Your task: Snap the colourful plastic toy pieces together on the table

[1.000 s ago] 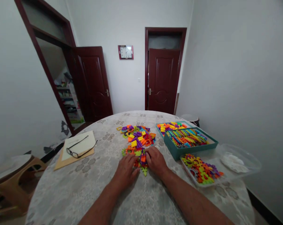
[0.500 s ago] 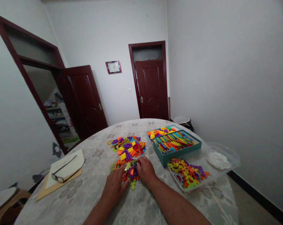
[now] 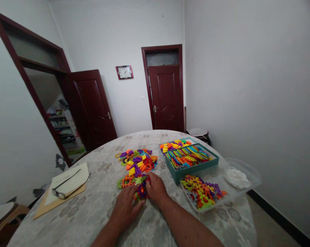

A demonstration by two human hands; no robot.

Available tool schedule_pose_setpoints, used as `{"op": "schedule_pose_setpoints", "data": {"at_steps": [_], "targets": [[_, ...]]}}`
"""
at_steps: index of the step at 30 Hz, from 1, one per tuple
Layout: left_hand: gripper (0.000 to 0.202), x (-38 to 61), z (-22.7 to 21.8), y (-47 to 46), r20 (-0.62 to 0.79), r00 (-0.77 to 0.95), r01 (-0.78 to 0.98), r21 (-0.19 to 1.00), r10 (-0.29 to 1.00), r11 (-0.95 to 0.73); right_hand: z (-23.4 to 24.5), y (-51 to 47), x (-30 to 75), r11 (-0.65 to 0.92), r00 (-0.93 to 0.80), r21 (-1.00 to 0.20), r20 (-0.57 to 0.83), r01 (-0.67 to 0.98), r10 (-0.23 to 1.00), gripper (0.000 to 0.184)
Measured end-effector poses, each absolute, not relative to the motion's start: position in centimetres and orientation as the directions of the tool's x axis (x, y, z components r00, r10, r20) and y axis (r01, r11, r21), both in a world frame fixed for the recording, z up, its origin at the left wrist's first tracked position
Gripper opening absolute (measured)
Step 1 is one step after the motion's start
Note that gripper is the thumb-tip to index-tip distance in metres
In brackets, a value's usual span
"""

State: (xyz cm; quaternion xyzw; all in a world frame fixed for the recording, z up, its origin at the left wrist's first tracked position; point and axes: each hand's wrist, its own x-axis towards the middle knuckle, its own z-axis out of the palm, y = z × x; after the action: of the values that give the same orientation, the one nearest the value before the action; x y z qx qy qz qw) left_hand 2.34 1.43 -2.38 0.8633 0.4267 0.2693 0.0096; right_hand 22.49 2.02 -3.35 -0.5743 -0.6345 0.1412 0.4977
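Left hand (image 3: pixel 126 204): arches over the near-left part of the assembly, fingers bent, thumb stretched toward the purple section; fingertips partly hidden, firm grip or mere contact impossible to tell.

Right hand (image 3: pixel 157 189): curls inward at the right side of the purple section, fingertips touching; whether clamped, impossible to tell.

Toothed plastic building-piece assembly (image 3: pixel 142 189): lies at the table's near middle, between both hands; orange, lime green and purple, partly covered by fingers.

Loose pile of interlocking pieces (image 3: pixel 139 161): lies just beyond; yellow and purple rods, red and orange toothed shapes.

Teal box (image 3: pixel 197 166): stands right of the pile, filled with rows of multicoloured toothed strips.

Shallow teal tray (image 3: pixel 192 140): lies just behind the box, holds yellow, orange and purple pieces.

Clear plastic tub (image 3: pixel 207 209): stands in front of the box, holds gear-shaped pieces; adjoining, clear lid (image 3: pixel 253 170) with crumpled white material (image 3: pixel 237 178).

Black-framed eyeglasses (image 3: pixel 61 195): rest at left on white paper (image 3: pixel 71 175), over tan folder (image 3: pixel 39 213).

Round table (image 3: pixel 75 235): wears a grey floral cloth.
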Motion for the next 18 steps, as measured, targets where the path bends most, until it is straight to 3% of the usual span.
{"op": "schedule_pose_setpoints", "data": {"at_steps": [6,13,18], "targets": [[0.038,2.9,-2.7,1.7,0.516,0.421,0.701,0.337,0.746,-0.629,-2.5,1.4,23.0,0.266,0.178,-0.807,0.411,0.527,0.894,0.029],[0.025,2.5,-1.9,1.7,0.482,0.385,0.663,0.449,0.787,-0.599,-2.7,1.8,24.1,0.219,0.229,-0.857,0.357,0.466,0.906,0.030],[0.027,2.6,-1.1,1.3,0.489,0.353,0.659,0.475,0.797,-0.583,-3.3,2.0,24.4,0.234,0.222,-0.862,0.361,0.449,0.906,0.032]]}}
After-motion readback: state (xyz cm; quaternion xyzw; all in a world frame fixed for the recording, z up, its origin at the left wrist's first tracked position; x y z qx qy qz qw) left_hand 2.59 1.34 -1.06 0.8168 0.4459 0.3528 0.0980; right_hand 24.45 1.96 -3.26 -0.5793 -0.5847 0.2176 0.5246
